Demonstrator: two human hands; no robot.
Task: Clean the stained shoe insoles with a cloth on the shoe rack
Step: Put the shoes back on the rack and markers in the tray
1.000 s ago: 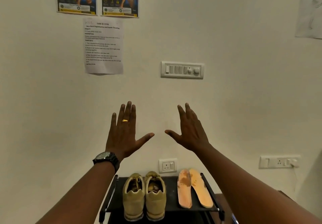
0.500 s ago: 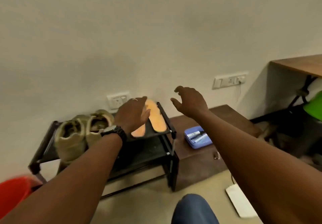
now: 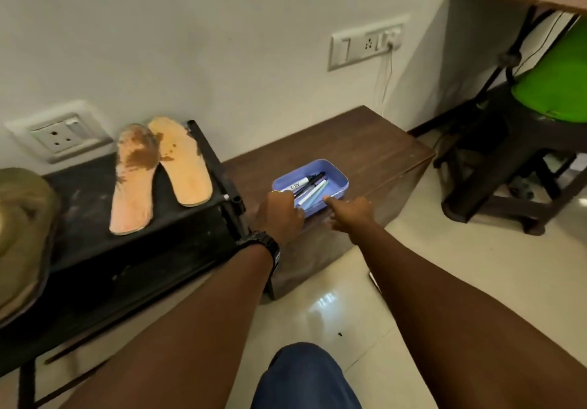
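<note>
Well left of both grips, two stained insoles (image 3: 133,192) lie side by side on the black shoe rack (image 3: 79,208). The left grip (image 3: 281,214) curls over the near-left rim of the blue tray (image 3: 344,183), which sits on the low wooden table (image 3: 349,141). The right grip (image 3: 349,216) lays its thumb at the near-right rim. Its fingers are tucked under, so I cannot tell whether it pinches.

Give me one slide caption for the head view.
Left hand and right hand at the blue pen tray; stained insoles lie on the rack.

Brown-stained orange insoles (image 3: 158,173), black shoe rack (image 3: 95,249), lilac tray (image 3: 340,179)
</note>
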